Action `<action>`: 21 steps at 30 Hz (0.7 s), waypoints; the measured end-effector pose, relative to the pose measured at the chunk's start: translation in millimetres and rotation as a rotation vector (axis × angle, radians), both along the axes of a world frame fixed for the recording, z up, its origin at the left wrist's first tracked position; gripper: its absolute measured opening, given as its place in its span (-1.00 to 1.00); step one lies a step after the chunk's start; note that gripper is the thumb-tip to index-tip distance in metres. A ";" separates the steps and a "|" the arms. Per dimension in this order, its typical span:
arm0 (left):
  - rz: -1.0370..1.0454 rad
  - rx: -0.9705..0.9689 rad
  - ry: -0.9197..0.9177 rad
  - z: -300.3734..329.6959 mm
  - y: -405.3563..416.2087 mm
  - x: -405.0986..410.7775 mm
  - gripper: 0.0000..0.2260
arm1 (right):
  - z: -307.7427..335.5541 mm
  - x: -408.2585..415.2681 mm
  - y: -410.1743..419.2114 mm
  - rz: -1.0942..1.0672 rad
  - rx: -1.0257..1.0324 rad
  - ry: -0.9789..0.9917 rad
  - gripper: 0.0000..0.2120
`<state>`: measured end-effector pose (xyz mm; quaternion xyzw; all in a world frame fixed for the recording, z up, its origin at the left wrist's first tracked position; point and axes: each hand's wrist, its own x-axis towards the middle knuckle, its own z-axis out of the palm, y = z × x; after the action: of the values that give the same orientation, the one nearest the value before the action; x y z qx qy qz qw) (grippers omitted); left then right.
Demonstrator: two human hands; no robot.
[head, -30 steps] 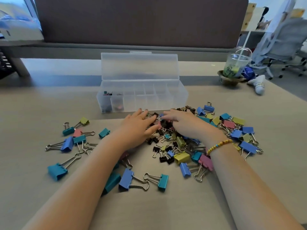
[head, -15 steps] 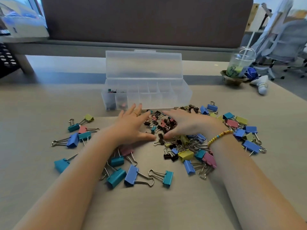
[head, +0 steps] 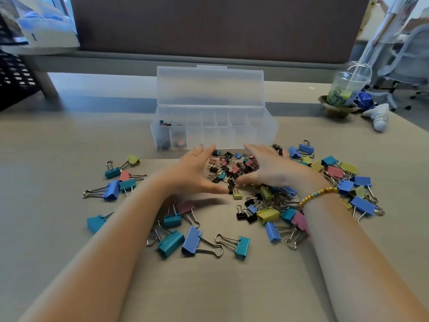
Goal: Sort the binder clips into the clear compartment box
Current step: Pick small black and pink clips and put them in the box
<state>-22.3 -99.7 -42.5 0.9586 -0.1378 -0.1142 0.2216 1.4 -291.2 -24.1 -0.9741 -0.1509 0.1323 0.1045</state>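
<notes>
A clear compartment box (head: 260, 132) stands open on the table, lid up, with a few small clips in its two leftmost compartments. In front of it lies a heap of small black, pink and teal binder clips (head: 231, 169). My left hand (head: 193, 174) and my right hand (head: 270, 169) stand on edge on either side of this heap, fingers straight, thumbs pointing inward and nearly meeting. Larger blue, teal, yellow and pink clips are scattered to the left (head: 113, 189), in front (head: 192, 240) and to the right (head: 346, 180).
A plastic drink cup with a straw (head: 346, 89) sits in a holder at the back right, with a white shuttlecock (head: 378, 118) beside it. A dark partition runs along the table's back. A black mesh basket (head: 14, 80) is at far left.
Both hands have lifted off the small clips and spread apart. They lay flat over the heap; now they stand on edge around it, closer to the box.
</notes>
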 end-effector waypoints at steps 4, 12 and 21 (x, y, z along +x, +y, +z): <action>0.022 -0.076 0.024 -0.2 2.4 0.5 -0.01 | -0.1 -3.1 11.9 0.127 0.034 0.046 -0.09; 0.032 -0.194 0.064 10.2 11.1 8.7 -0.04 | -0.4 0.2 16.4 0.106 0.109 0.033 -0.14; -0.044 -0.187 0.173 7.2 10.1 21.0 -0.20 | -8.3 6.9 21.4 0.123 0.155 0.006 -0.24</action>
<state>-1.2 -89.6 -35.3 0.9169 -0.1494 -0.1882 0.3187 8.3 -269.8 -32.4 -0.9516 -0.2199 0.1291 0.1716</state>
